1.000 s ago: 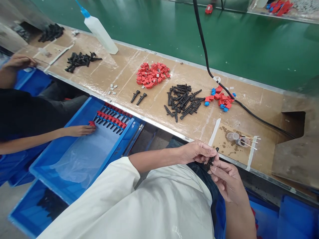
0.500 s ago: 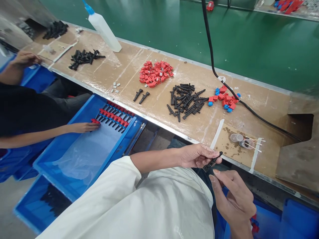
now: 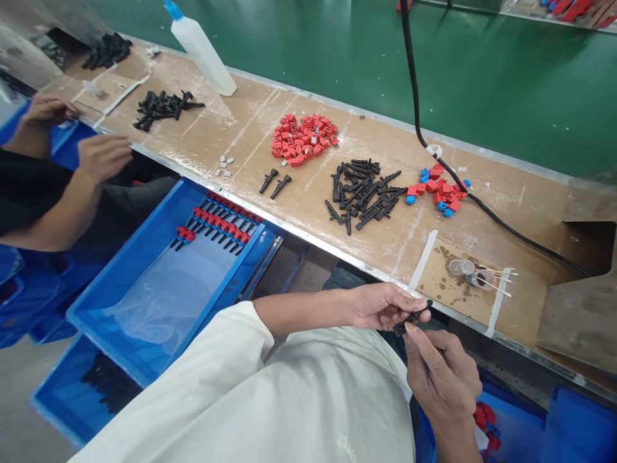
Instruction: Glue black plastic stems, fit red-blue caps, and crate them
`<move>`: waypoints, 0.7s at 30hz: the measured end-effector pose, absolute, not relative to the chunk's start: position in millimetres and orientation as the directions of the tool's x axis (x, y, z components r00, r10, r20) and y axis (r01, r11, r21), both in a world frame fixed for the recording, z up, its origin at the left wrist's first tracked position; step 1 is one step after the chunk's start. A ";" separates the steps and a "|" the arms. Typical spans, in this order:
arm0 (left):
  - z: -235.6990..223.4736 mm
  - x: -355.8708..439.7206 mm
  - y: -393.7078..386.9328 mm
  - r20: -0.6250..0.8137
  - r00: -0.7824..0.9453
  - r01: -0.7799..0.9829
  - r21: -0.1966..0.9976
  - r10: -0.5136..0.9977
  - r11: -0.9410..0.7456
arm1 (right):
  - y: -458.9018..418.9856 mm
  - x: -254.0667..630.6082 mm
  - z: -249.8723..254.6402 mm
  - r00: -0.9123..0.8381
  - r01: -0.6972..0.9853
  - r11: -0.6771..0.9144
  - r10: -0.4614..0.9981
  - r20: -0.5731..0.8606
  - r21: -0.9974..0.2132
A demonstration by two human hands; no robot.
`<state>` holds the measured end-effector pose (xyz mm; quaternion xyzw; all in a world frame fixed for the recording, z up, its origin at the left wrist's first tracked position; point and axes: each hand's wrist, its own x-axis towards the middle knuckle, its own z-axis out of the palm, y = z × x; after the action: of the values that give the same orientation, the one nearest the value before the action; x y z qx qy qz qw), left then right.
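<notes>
In front of my body, my left hand (image 3: pixel 380 305) grips a narrow black plastic part (image 3: pixel 400 328) between thumb and fingers; those fingers cover much of it. My right hand (image 3: pixel 446 373) is closed, thumb and forefinger pinched at the near end of the same part. Anything small between those fingertips is hidden. On the bench ahead lies a pile of similar black parts (image 3: pixel 364 193), with two more black parts (image 3: pixel 274 183) apart to its left.
Red pieces (image 3: pixel 303 138), red-and-blue pieces (image 3: pixel 438 190), cups (image 3: pixel 461 267) with cotton swabs and a white bottle (image 3: pixel 202 54) stand on the bench (image 3: pixel 376 254). A black cable (image 3: pixel 414 96) hangs across. At left, a co-worker's hand (image 3: pixel 103 157) is above a blue bin (image 3: pixel 159 283) of assembled pieces.
My right hand has moved up and left, its fingertips now meeting the black part. The co-worker's hand has left the bin and risen toward the bench, leaving a red piece behind.
</notes>
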<state>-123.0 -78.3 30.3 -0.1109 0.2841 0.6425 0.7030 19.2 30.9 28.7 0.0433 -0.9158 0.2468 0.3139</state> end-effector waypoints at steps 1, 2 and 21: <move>30.9 -121.9 -78.7 -0.542 0.032 -0.966 0.199 0.839 0.166 | 30.5 20.4 26.2 -0.791 -0.222 0.882 0.087 0.606 -0.417; 31.6 -120.8 -79.0 -0.544 0.049 -0.966 0.188 0.838 0.179 | 30.0 21.3 24.0 -0.781 -0.214 0.885 0.099 0.617 -0.414; 44.9 -118.9 -80.8 -0.539 0.118 -0.943 0.202 0.834 0.264 | 37.2 35.9 30.6 -0.737 -0.285 0.903 0.009 0.676 -0.322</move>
<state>-118.9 -80.8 44.9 -0.0954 0.2862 0.5992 0.7416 35.9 37.2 30.6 0.0760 -0.9086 0.2071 0.3547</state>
